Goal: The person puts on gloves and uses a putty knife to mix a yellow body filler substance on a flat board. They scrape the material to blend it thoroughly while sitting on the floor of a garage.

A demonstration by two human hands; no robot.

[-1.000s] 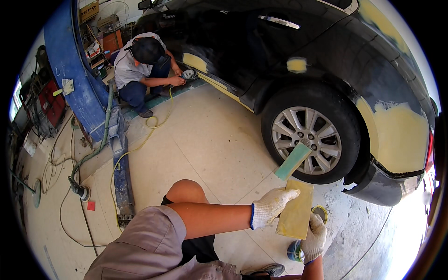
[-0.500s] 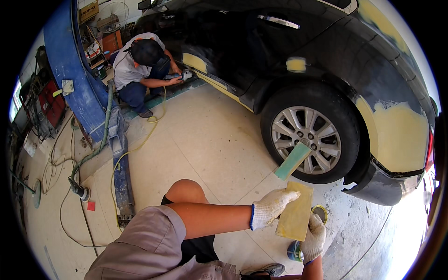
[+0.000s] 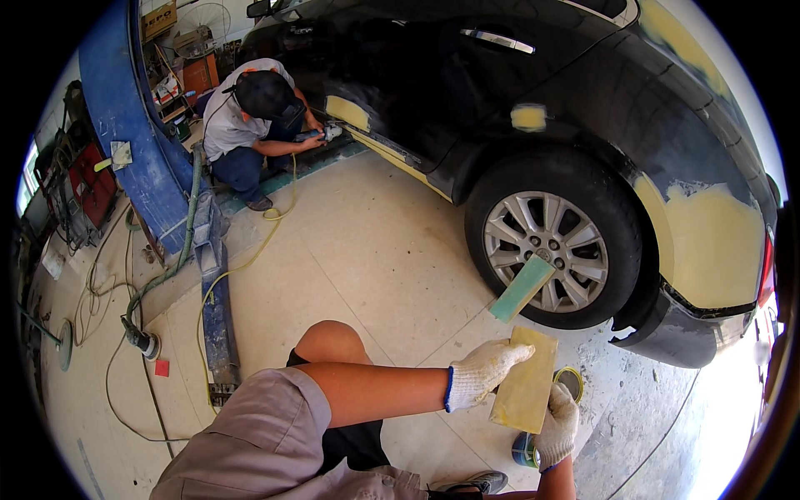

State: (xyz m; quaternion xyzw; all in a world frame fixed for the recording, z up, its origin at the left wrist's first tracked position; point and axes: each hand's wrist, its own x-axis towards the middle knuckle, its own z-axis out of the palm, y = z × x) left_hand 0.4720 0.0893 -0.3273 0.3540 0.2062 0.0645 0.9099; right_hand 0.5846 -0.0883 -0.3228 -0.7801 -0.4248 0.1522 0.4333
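Note:
In front of the rear wheel, a flat, yellowish rectangular sheet is held up at a slant. My left hand, in a white knitted glove with a blue cuff, is closed on its left edge, thumb on the near face. My right hand, gloved alike, grips the lower right edge; its fingers are partly hidden. A round yellow rim shows just beyond my right hand, and a blue-green can stands beside that wrist. Against the wheel leans a green strip, touching neither hand.
The black car carries several pale yellow filler patches. Further left, a co-worker crouches with a power tool at the sill. A blue lift post rises there. Hoses and a yellow cable cross the tiled floor.
The yellowish sheet has shifted very slightly left, with both hands still on it. Otherwise the scene looks almost the same.

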